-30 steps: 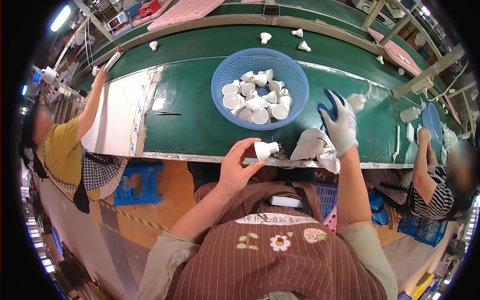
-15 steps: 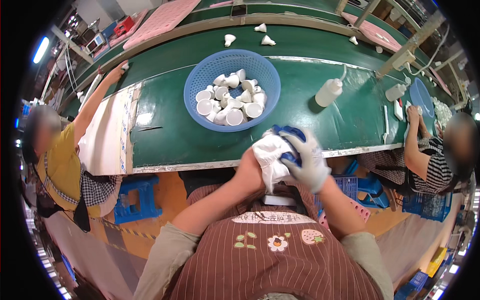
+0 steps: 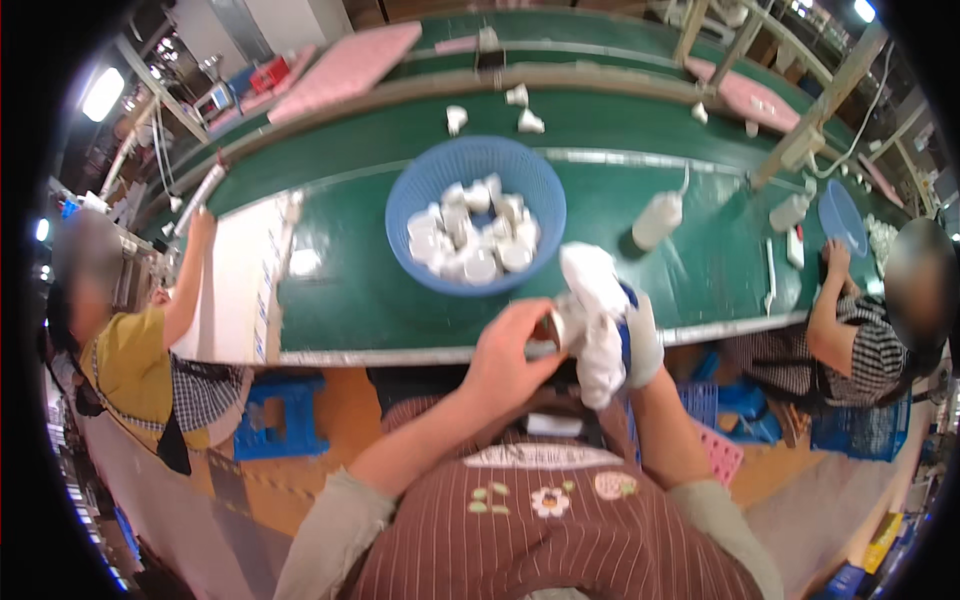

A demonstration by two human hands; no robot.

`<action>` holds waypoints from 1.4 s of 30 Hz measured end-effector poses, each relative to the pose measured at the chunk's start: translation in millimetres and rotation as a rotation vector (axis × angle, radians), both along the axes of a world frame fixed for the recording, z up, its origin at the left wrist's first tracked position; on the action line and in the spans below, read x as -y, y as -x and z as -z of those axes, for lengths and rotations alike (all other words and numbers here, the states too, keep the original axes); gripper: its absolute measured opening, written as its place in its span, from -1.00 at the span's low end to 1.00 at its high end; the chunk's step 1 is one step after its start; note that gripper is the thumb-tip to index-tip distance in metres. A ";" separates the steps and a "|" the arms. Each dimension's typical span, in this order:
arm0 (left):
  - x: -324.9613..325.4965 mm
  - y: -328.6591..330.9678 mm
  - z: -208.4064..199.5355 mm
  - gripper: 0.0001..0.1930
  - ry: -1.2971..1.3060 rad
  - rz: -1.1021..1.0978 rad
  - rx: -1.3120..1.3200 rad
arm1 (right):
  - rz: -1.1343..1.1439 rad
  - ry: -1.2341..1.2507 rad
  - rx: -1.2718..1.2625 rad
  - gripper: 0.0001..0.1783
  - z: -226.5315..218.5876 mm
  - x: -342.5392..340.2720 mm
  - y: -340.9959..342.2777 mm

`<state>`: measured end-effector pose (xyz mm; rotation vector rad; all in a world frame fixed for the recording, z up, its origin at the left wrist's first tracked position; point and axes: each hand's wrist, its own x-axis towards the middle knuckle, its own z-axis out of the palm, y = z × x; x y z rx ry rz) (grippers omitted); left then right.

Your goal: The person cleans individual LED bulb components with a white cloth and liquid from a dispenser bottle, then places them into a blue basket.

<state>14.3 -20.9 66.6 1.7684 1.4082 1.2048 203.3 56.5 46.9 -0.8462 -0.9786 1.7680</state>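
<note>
My bare left hand (image 3: 505, 350) curls its thumb and fingers round a small white spotlight bulb (image 3: 569, 324) in front of my apron, close to the table's near edge. My right hand (image 3: 643, 342), in a white and blue work glove, is closed on a crumpled white cloth (image 3: 597, 290). The cloth lies against the bulb and hides part of it, and some gloved fingers are hidden behind the cloth. Just beyond my hands stands a blue plastic basket (image 3: 402, 190) with several white bulbs (image 3: 481, 264) in it.
A white squeeze bottle (image 3: 658, 221) stands right of the basket on the green table (image 3: 335, 300). Loose bulbs (image 3: 530, 122) lie farther back. At the left sits a co-worker in yellow (image 3: 135, 375); at the right, one in a striped top (image 3: 865, 335). Pink foam sheets (image 3: 350, 68) lie behind.
My hands have drawn slightly apart. The bulb now shows between my left fingers, and the cloth hangs from my gloved right hand. The head view has tilted, shifting the table downward.
</note>
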 end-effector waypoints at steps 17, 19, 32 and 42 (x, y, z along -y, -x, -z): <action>8.4 16.9 21.4 -0.59 0.684 0.144 0.868 | -0.020 -0.651 0.749 -0.65 -19.1 19.1 0.7; 2.4 21.2 24.3 -0.59 0.698 0.179 0.805 | -0.042 -0.607 0.707 -0.66 -8.8 18.2 -4.7; -8.8 39.5 55.2 -0.49 0.724 0.570 1.623 | 0.217 -0.389 0.541 -0.61 22.8 11.6 -37.2; -4.9 11.8 47.3 -0.65 0.733 0.273 1.031 | 0.076 -0.719 0.681 -0.40 -4.5 29.6 -1.6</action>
